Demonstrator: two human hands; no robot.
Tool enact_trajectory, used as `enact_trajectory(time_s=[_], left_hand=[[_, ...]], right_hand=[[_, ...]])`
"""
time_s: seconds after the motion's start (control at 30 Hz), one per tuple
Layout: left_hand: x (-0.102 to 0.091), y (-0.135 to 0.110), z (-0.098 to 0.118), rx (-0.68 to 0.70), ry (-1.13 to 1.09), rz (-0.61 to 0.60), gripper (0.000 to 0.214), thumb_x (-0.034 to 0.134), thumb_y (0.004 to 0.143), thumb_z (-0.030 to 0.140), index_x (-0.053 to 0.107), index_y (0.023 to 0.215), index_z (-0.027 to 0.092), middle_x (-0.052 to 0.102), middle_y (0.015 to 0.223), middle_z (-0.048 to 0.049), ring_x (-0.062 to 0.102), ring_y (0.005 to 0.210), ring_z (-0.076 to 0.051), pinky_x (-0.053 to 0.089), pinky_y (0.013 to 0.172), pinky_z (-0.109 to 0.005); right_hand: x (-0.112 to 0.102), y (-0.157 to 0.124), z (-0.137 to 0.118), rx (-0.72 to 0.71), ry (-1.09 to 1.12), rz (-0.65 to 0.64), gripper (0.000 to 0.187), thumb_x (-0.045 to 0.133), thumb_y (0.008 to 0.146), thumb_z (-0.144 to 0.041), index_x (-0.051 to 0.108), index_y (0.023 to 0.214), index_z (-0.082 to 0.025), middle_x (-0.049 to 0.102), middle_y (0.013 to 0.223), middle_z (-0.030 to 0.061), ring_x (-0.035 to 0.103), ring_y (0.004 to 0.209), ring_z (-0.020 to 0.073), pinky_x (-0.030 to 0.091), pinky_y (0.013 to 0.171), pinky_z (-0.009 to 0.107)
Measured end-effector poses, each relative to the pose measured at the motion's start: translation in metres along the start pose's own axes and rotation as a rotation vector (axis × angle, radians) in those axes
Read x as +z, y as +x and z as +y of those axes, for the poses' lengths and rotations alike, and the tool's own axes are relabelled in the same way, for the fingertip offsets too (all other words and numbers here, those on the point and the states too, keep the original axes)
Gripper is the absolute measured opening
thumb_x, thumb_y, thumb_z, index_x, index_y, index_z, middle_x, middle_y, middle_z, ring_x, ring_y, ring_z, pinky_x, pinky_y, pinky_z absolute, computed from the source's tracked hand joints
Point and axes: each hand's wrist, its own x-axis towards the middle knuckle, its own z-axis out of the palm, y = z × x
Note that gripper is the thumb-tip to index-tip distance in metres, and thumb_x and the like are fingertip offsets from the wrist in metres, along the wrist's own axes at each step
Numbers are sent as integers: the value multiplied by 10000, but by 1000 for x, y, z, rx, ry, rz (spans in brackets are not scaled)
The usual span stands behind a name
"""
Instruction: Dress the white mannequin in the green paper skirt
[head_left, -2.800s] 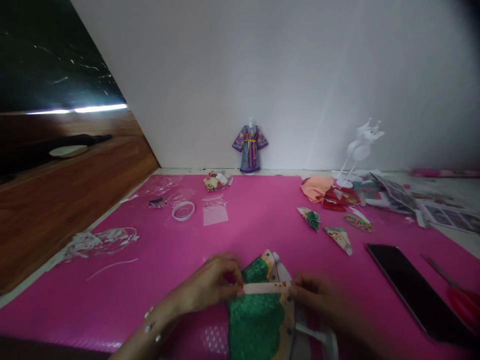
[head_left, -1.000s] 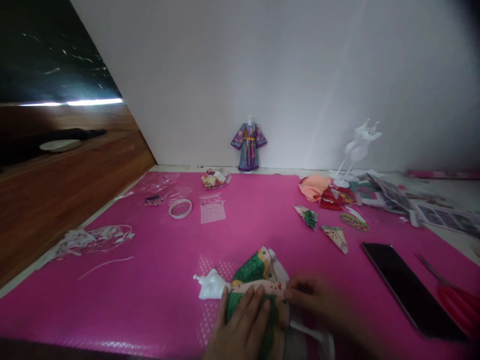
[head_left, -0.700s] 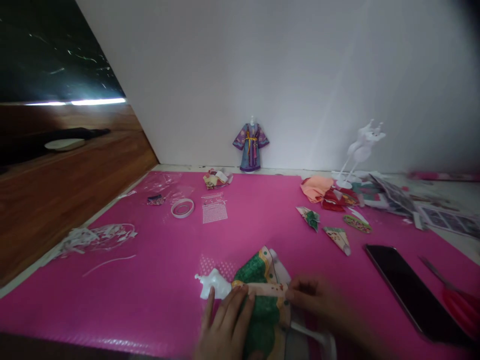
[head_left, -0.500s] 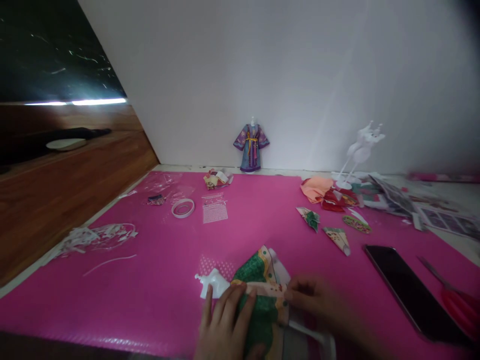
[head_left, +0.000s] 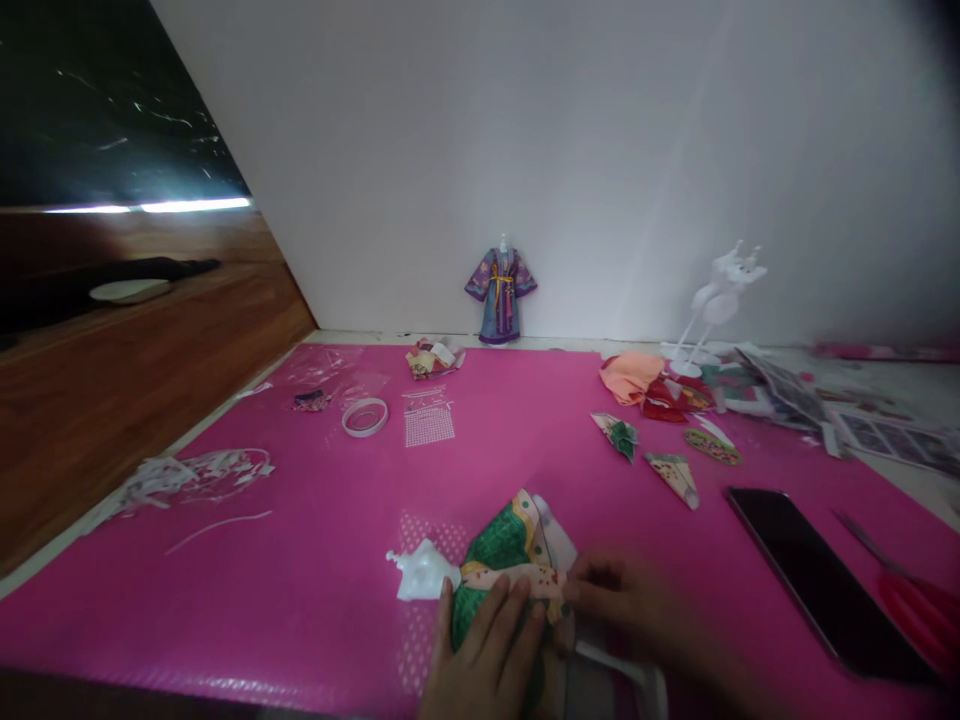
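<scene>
A white doll-sized mannequin (head_left: 421,572) lies on its side on the pink table cover, a green doll skirt (head_left: 501,540) with a pale pink patterned band wrapped about its lower part. Across the green cloth my left hand (head_left: 487,650) rests flat, fingers stretched out and slightly apart, holding nothing. At the right end of the pale band, my right hand (head_left: 619,595) pinches the fabric edge between thumb and forefinger; the hand is partly blurred. White stand legs poke out below it. My left hand and the cloth hide the rest of the skirt.
To the right lie a black phone (head_left: 821,585) and red-handled scissors (head_left: 915,605). Behind are folded fabric pieces (head_left: 675,480), a peach cloth (head_left: 631,378) and another mannequin (head_left: 720,300). A dressed purple doll form (head_left: 501,295), tape roll (head_left: 365,417) and paper scraps (head_left: 195,475) sit farther off.
My left hand has slid right along the skirt, off the mannequin's torso and nearer my right hand. My right hand keeps its pinch at the band's end.
</scene>
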Motion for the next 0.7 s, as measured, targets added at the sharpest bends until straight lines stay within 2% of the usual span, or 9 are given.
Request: enact_trajectory(time_s=[0.13, 0.23, 0.33, 0.47, 0.63, 0.7], left_hand=[[1, -15, -4, -85, 27, -4, 407, 492, 938, 398, 564, 1312, 255, 613, 1328, -81, 440, 1333, -263, -19, 1182, -548], [2, -20, -9, -126, 36, 9, 461, 487, 922, 454, 556, 1318, 227, 637, 1291, -103, 478, 1290, -271, -27, 1175, -563], [-2, -17, -14, -115, 39, -18, 495, 479, 914, 493, 553, 1312, 208, 670, 1252, -96, 532, 1228, -260, -86, 1170, -549], [-13, -12, -23, -25, 17, -64, 533, 529, 892, 499, 531, 1327, 191, 672, 1261, -75, 567, 1197, -242, -147, 1175, -458], [-16, -15, -32, -56, -12, -29, 433, 585, 860, 338, 545, 1270, 207, 669, 1251, -66, 569, 1211, -243, -39, 1201, -462], [-13, -19, -34, -81, -23, 28, 394, 597, 846, 311, 563, 1230, 228, 690, 1205, -54, 603, 1158, -237, 68, 1203, -466]], right_hand=[[-1, 2, -1, 22, -18, -8, 322, 734, 679, -473, 630, 639, -172, 473, 524, -55, 352, 463, 76, 259, 449, 212], [-1, 3, 1, 26, -19, -5, 315, 724, 680, -476, 630, 645, -177, 450, 512, -68, 337, 448, 70, 263, 446, 207], [-1, 3, 3, 36, -17, 6, 340, 734, 661, -502, 623, 635, -182, 444, 508, -67, 339, 453, 72, 260, 451, 210], [-3, -1, 4, 37, -7, 8, 315, 726, 711, -490, 654, 652, -190, 478, 531, -47, 366, 480, 90, 253, 473, 237], [-5, -5, 3, 17, -7, 18, 333, 694, 757, -512, 701, 694, -186, 566, 586, -25, 459, 534, 114, 324, 536, 246], [-5, -5, 2, 10, -18, 15, 369, 665, 778, -544, 713, 720, -183, 619, 627, -10, 524, 586, 131, 373, 589, 251]])
